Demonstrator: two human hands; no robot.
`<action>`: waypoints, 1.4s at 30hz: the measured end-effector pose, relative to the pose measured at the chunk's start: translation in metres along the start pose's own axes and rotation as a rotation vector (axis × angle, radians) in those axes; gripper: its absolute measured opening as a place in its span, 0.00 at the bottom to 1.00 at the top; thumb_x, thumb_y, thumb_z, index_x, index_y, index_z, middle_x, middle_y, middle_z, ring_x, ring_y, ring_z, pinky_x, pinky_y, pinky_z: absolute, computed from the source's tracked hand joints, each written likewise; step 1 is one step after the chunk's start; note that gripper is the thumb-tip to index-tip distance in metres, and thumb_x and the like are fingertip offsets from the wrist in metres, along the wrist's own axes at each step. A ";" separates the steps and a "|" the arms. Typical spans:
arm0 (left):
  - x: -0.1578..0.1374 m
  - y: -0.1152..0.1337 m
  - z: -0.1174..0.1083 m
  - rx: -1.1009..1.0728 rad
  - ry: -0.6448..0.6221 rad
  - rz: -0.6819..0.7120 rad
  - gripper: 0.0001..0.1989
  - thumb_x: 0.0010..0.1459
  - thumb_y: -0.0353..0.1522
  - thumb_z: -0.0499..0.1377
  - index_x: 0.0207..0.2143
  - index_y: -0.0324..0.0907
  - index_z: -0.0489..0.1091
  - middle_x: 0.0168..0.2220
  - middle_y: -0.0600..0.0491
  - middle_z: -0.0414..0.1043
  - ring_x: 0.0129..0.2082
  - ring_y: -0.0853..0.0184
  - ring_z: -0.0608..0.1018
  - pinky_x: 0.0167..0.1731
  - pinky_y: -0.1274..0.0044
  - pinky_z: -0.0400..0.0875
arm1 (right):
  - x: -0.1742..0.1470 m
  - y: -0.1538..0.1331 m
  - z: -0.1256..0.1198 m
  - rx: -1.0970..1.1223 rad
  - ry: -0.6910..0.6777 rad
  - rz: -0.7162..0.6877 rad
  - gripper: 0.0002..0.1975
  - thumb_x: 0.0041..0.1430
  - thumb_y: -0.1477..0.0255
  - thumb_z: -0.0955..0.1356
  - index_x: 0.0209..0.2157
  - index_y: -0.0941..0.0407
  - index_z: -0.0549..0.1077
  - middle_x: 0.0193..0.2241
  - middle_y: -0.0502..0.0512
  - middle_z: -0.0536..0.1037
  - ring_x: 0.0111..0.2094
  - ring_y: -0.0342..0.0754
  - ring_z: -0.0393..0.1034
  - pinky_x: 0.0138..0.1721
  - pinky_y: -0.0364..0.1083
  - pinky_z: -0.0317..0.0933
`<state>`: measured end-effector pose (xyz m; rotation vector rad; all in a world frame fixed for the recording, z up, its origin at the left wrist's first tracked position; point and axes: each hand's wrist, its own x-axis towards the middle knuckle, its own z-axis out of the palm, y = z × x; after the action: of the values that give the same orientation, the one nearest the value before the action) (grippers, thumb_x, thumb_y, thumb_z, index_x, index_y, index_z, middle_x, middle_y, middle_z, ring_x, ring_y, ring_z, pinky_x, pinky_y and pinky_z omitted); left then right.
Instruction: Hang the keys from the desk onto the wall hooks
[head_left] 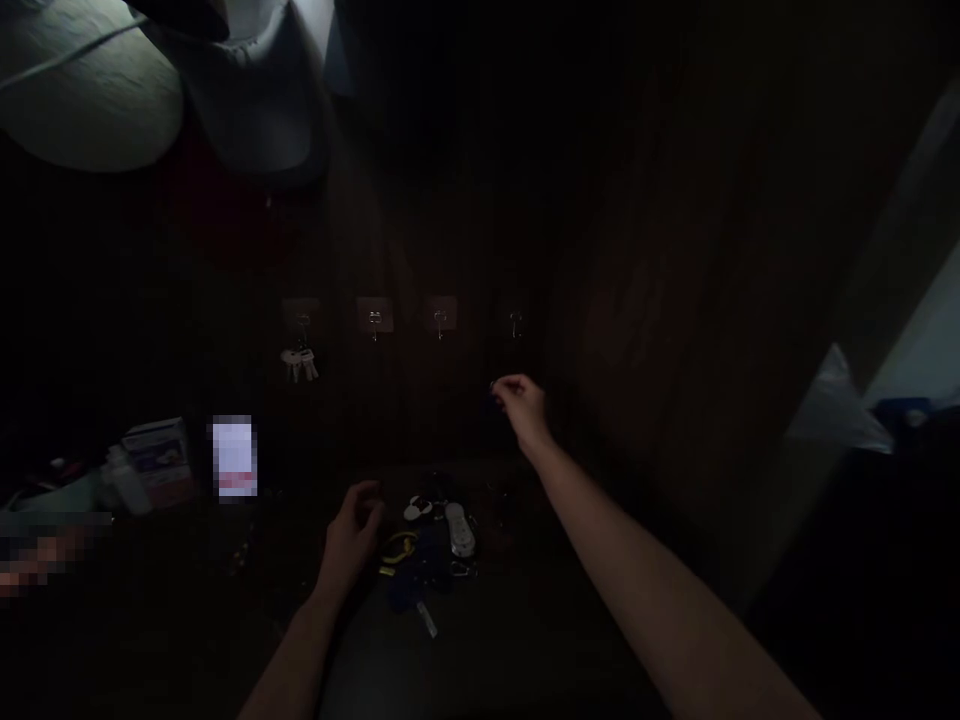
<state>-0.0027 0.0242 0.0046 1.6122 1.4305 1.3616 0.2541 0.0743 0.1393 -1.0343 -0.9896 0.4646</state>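
Note:
My right hand [523,408] is raised in front of the dark wooden panel, below the rightmost hook [515,322]. Its fingertips are pinched, with a small glint and something dark at them that I cannot make out. Above the dark surface, my left hand [354,528] has its thumb and fingers apart and holds nothing visible. Just right of it lies a small pile: a yellow loop [400,547], a white rounded piece [417,509], a silver-grey remote-like fob [460,530], a carabiner clip [463,569] and a pale tag [427,619].
A bunch of keys [301,363] hangs on the leftmost hook. Two more hooks, one at left [375,322] and one at right [440,320], are between. Hats [247,110] hang upper left. A box [159,460], a bottle [127,482] and a bright blurred screen [235,455] stand left.

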 end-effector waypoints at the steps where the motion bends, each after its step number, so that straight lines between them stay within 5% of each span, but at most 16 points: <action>1: 0.000 -0.002 0.000 -0.002 0.000 0.002 0.21 0.50 0.43 0.55 0.45 0.45 0.65 0.30 0.55 0.76 0.24 0.68 0.76 0.25 0.78 0.69 | 0.015 -0.006 -0.003 -0.003 0.030 -0.019 0.05 0.39 0.71 0.67 0.23 0.56 0.69 0.19 0.45 0.69 0.23 0.41 0.64 0.25 0.41 0.57; 10: 0.000 -0.002 0.003 -0.007 -0.026 0.013 0.20 0.50 0.42 0.54 0.44 0.44 0.64 0.29 0.55 0.74 0.24 0.69 0.75 0.24 0.78 0.68 | 0.092 -0.018 -0.005 -0.051 0.196 -0.160 0.06 0.42 0.71 0.66 0.25 0.57 0.70 0.19 0.46 0.70 0.23 0.42 0.65 0.26 0.42 0.58; 26: 0.006 -0.018 0.006 -0.039 -0.036 0.032 0.17 0.51 0.41 0.53 0.43 0.44 0.65 0.30 0.55 0.74 0.28 0.69 0.76 0.27 0.79 0.68 | 0.100 0.018 -0.005 -0.043 0.184 -0.182 0.05 0.42 0.71 0.66 0.25 0.57 0.70 0.21 0.48 0.71 0.25 0.43 0.66 0.28 0.43 0.60; 33: 0.005 -0.013 0.005 -0.033 -0.011 0.031 0.16 0.50 0.39 0.54 0.41 0.43 0.67 0.29 0.54 0.74 0.27 0.69 0.76 0.26 0.79 0.67 | 0.077 0.036 -0.006 -0.041 0.209 -0.133 0.08 0.43 0.69 0.65 0.28 0.56 0.69 0.22 0.47 0.71 0.26 0.44 0.67 0.28 0.43 0.59; 42: 0.005 -0.010 0.003 0.016 -0.053 0.045 0.15 0.52 0.38 0.52 0.41 0.44 0.67 0.32 0.55 0.74 0.31 0.69 0.76 0.33 0.78 0.68 | 0.000 0.068 -0.017 -0.119 -0.055 0.016 0.11 0.40 0.65 0.67 0.27 0.56 0.71 0.23 0.49 0.72 0.26 0.44 0.67 0.25 0.43 0.59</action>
<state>-0.0041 0.0316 -0.0042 1.6880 1.3853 1.3253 0.2764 0.0979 0.0772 -1.1421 -1.0683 0.4534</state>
